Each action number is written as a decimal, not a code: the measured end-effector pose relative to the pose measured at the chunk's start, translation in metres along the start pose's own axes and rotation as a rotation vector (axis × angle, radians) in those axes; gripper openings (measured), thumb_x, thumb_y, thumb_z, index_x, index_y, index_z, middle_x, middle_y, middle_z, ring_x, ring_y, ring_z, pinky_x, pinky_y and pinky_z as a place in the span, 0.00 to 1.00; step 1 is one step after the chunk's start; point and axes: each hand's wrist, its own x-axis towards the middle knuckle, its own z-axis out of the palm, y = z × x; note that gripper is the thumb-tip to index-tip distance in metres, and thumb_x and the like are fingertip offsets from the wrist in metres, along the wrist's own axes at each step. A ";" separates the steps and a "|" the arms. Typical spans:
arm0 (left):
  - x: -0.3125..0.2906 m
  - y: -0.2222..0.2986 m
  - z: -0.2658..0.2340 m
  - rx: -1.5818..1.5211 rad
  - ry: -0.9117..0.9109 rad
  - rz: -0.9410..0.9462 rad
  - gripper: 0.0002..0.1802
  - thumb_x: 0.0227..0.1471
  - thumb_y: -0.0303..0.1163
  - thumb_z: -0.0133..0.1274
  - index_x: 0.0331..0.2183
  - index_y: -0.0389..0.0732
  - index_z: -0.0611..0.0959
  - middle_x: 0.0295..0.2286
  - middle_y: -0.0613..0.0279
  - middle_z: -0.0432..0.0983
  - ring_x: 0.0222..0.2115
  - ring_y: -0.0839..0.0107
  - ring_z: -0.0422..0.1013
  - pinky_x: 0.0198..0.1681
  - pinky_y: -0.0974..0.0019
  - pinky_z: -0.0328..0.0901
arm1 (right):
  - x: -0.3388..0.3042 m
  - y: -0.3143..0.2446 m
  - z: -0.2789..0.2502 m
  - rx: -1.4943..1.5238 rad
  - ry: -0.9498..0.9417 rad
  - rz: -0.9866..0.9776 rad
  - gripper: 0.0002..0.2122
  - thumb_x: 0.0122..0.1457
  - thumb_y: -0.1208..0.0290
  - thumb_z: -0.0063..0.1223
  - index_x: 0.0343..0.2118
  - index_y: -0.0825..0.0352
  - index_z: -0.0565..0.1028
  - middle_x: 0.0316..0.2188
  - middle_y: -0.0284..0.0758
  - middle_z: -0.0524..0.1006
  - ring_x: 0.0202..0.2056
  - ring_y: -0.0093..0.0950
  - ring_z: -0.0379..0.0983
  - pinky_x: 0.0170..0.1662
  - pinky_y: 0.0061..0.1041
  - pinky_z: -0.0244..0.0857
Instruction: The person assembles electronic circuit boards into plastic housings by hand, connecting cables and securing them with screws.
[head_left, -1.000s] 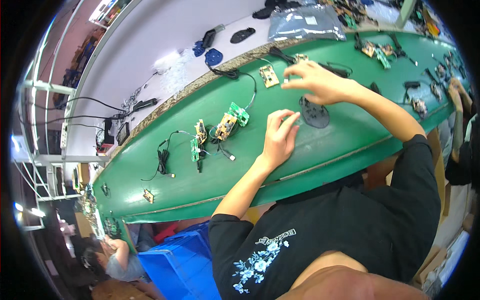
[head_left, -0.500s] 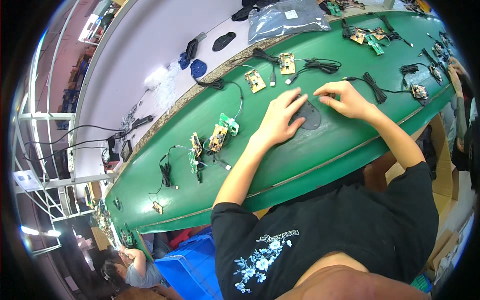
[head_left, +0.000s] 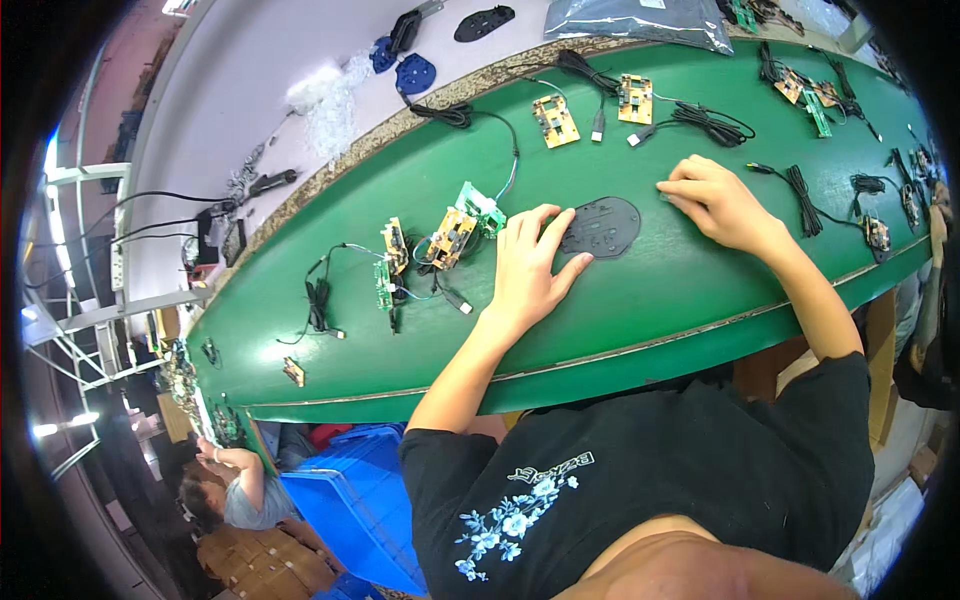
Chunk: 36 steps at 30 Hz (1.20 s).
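A flat dark plastic base plate (head_left: 612, 232), rounded like the bottom of a computer mouse, lies on the green bench. At its left edge my left hand (head_left: 528, 265) is open, thumb apart, with the index finger touching or just over the plate. The far fingertips of this hand are next to a circuit board (head_left: 453, 238) joined to a small green board (head_left: 482, 208). To the right of the plate, my right hand (head_left: 715, 205) is raised with thumb and forefinger pinched together. Anything between those fingertips is too small to name.
Tan circuit boards (head_left: 556, 121) with coiled black cables (head_left: 708, 122) lie along the far side. More boards (head_left: 393, 250) sit at the left. A grey plastic bag (head_left: 640, 22) rests beyond the bench edge; a blue crate (head_left: 350, 505) stands below. Another person (head_left: 240, 490) sits at the lower left.
My left hand has come off the plate's top to its left side, beside the circuit board. The right hand stays pinched, now farther from the plate. The whole view has shifted.
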 end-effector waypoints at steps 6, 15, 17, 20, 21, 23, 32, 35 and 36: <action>-0.007 -0.013 0.001 -0.071 0.007 0.058 0.29 0.46 0.36 0.67 0.51 0.40 0.81 0.48 0.56 0.73 0.49 0.54 0.67 0.53 0.53 0.61 | 0.009 -0.011 -0.007 -0.033 -0.187 0.081 0.03 0.55 0.77 0.59 0.32 0.69 0.78 0.31 0.36 0.76 0.37 0.36 0.73 0.40 0.33 0.66; -0.013 -0.014 -0.001 -0.137 0.008 0.047 0.27 0.46 0.34 0.67 0.49 0.40 0.81 0.49 0.56 0.73 0.50 0.54 0.67 0.52 0.54 0.62 | 0.016 -0.018 -0.008 -0.209 -0.129 0.630 0.09 0.48 0.70 0.61 0.21 0.69 0.73 0.15 0.39 0.70 0.19 0.35 0.69 0.25 0.34 0.63; -0.012 -0.013 -0.001 -0.136 -0.004 0.035 0.27 0.46 0.33 0.67 0.49 0.40 0.81 0.49 0.56 0.73 0.51 0.54 0.67 0.52 0.54 0.62 | 0.022 -0.017 -0.004 -0.254 -0.129 0.604 0.11 0.51 0.69 0.61 0.20 0.69 0.72 0.15 0.39 0.70 0.18 0.36 0.68 0.24 0.34 0.62; -0.015 -0.016 -0.003 -0.167 -0.010 0.039 0.27 0.45 0.32 0.67 0.49 0.39 0.82 0.48 0.56 0.74 0.51 0.54 0.67 0.52 0.54 0.62 | 0.028 -0.015 -0.004 0.038 -0.111 0.444 0.11 0.55 0.71 0.63 0.22 0.69 0.72 0.16 0.35 0.70 0.18 0.29 0.65 0.26 0.29 0.61; -0.017 -0.015 -0.003 -0.164 -0.014 0.022 0.27 0.45 0.32 0.67 0.49 0.39 0.82 0.48 0.56 0.74 0.51 0.54 0.67 0.52 0.54 0.62 | 0.023 -0.012 -0.007 0.019 -0.117 0.449 0.11 0.55 0.71 0.63 0.22 0.69 0.72 0.16 0.35 0.70 0.18 0.29 0.65 0.26 0.29 0.61; -0.015 -0.014 -0.002 -0.195 -0.010 0.024 0.27 0.44 0.32 0.67 0.48 0.39 0.82 0.48 0.56 0.74 0.51 0.54 0.68 0.53 0.54 0.61 | 0.011 -0.006 -0.010 0.180 0.239 0.406 0.09 0.54 0.72 0.65 0.28 0.69 0.75 0.21 0.32 0.73 0.24 0.26 0.66 0.31 0.25 0.63; -0.018 -0.017 -0.003 -0.233 -0.021 0.036 0.26 0.43 0.31 0.68 0.47 0.38 0.82 0.47 0.56 0.74 0.51 0.54 0.68 0.53 0.54 0.62 | 0.007 0.008 0.004 -0.029 0.129 0.308 0.08 0.51 0.79 0.67 0.36 0.69 0.83 0.34 0.34 0.79 0.35 0.27 0.73 0.39 0.26 0.68; -0.018 -0.016 -0.007 -0.219 -0.014 0.039 0.26 0.43 0.30 0.68 0.47 0.38 0.82 0.47 0.56 0.74 0.51 0.54 0.68 0.53 0.54 0.62 | 0.008 0.004 -0.001 0.063 0.143 0.430 0.07 0.52 0.78 0.66 0.35 0.70 0.82 0.31 0.34 0.79 0.32 0.27 0.74 0.37 0.25 0.68; -0.017 -0.017 -0.007 -0.230 -0.008 0.050 0.26 0.43 0.30 0.68 0.47 0.38 0.82 0.47 0.56 0.75 0.51 0.54 0.68 0.53 0.54 0.62 | 0.010 0.002 0.000 0.032 0.163 0.398 0.06 0.53 0.79 0.66 0.33 0.71 0.82 0.30 0.35 0.80 0.31 0.28 0.74 0.37 0.25 0.69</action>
